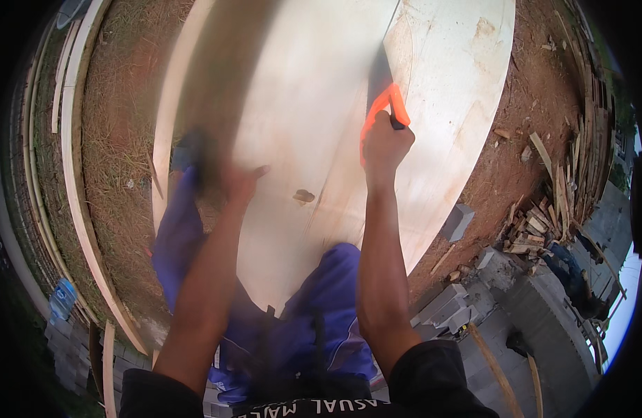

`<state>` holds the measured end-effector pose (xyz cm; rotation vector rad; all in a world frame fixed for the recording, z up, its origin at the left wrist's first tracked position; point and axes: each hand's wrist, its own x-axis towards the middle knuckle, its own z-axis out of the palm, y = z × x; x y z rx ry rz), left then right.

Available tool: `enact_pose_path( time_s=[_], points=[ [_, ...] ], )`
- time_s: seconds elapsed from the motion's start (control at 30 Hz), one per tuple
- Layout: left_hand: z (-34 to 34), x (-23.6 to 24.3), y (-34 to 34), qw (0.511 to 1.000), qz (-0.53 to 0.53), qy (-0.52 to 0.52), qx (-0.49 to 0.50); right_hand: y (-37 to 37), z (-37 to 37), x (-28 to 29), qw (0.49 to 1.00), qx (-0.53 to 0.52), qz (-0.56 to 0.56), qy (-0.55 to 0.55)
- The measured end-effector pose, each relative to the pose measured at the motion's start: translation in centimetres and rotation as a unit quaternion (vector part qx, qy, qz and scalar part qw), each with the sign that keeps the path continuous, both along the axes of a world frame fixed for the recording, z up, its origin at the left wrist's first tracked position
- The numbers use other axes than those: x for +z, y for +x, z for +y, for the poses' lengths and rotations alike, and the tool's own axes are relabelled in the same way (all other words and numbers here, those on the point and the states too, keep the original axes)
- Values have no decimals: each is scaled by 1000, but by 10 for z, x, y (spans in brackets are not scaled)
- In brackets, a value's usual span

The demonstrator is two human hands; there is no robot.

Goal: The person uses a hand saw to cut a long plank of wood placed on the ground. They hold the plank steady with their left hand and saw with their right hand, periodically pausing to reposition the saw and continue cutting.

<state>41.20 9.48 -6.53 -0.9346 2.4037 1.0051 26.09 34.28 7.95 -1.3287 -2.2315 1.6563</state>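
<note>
A large pale plywood board (450,104) fills the middle, with a long lengthwise line and a small dark mark (304,196) on it. My right hand (388,143) is closed round the orange handle of a handsaw (397,104), whose dark blade reaches up the board along that line. My left hand (244,177) lies at the board's left edge, thumb stretched rightward over the surface; its fingers are lost in a hazy blur. My blue-trousered knees (335,272) show at the near part of the board.
Long timber strips (77,174) lie at left over grass and dirt, near a blue plastic bottle (62,298). Scrap wood (540,223) and grey blocks (453,306) are at right, with dark blue clothing (571,272), possibly a person, beside them. Pavers (70,355) lie at lower left.
</note>
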Motion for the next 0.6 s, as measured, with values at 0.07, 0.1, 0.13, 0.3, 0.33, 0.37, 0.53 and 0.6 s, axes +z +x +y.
enact_pose_path(
  time_s=[0.07, 0.1, 0.13, 0.3, 0.33, 0.37, 0.53, 0.6],
  points=[
    [-9, -3, 0, 1000, 20, -1, -5, 92, -18, 31, 1000, -6, 25, 0],
    [-8, -3, 3, 1000, 11, -6, -14, 139, -24, 47, 999, -8, 31, -11],
    [-7, -1, -3, 1000, 16, -8, -12, 141, -25, 48, 999, -12, 42, -20],
    [2, -2, -7, 995, 39, 92, -5, 13, 9, -5, 999, 27, 37, 22],
    [3, -5, -6, 991, 39, 126, 0, -23, 17, -19, 996, 55, 22, 65],
    [2, -8, -4, 994, 12, 111, -6, -46, 29, -27, 991, 92, 25, 91],
    [-17, -12, 0, 999, -15, 30, -28, 80, -18, 39, 1000, 7, 2, -25],
    [-6, -4, 0, 999, -13, 5, -42, 131, -25, 57, 996, -18, 58, -60]
  ],
)
